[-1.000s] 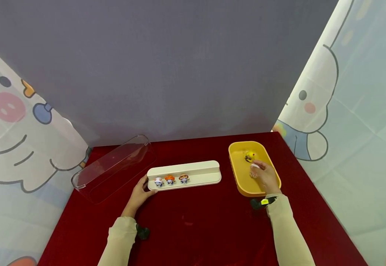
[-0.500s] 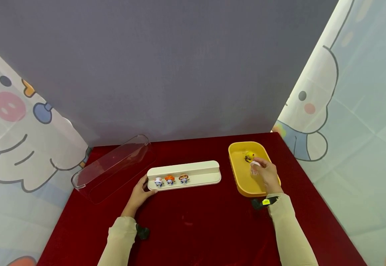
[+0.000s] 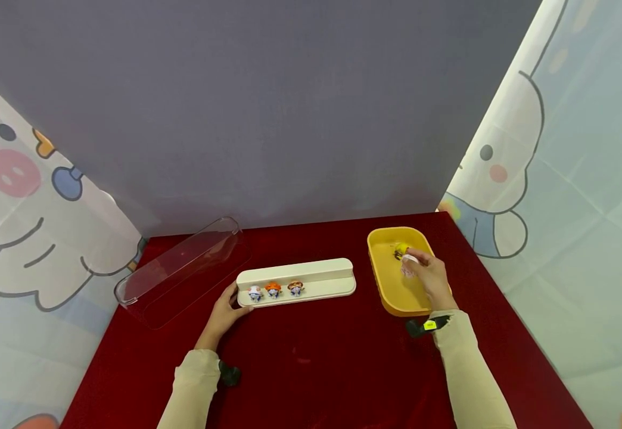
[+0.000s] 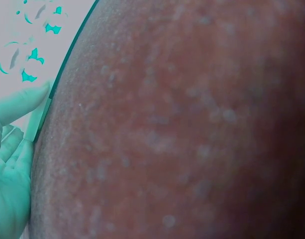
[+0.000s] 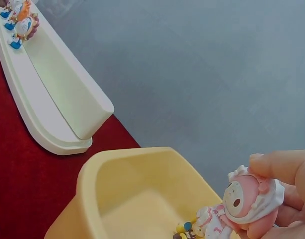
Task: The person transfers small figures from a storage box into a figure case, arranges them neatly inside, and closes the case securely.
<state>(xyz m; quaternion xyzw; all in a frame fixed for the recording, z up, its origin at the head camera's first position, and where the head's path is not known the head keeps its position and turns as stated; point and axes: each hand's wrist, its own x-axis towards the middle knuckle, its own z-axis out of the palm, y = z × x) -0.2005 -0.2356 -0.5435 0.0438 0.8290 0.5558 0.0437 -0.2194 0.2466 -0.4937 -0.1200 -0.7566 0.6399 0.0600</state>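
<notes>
My right hand (image 3: 433, 281) pinches a pink-and-white figurine (image 5: 249, 201) over the yellow tub (image 3: 391, 304). In the right wrist view the thumb and fingers hold it by the head, and its small body hangs to the left. Behind it in the tub lies a yellow figurine (image 3: 401, 248), partly hidden by my fingers in the head view. My left hand (image 3: 224, 316) grips the left end of a cream stepped display stand (image 3: 327, 288), thumb in front. Three small figurines stand in a row on its lower step: one white-topped (image 3: 255, 293), one orange-topped (image 3: 273, 290), one brown-topped (image 3: 295, 288).
A long clear plastic cover (image 3: 182, 268) lies at the back left, beyond my left hand. Dark red cloth (image 3: 311, 363) covers the table. A grey panel (image 3: 300, 119) rises behind it, with printed curtains (image 3: 584, 208) at both sides.
My right hand has shifted slightly within the tub, turning the pink-and-white figurine so that more of it shows beside the fingers. My left hand and the stand stay in place.
</notes>
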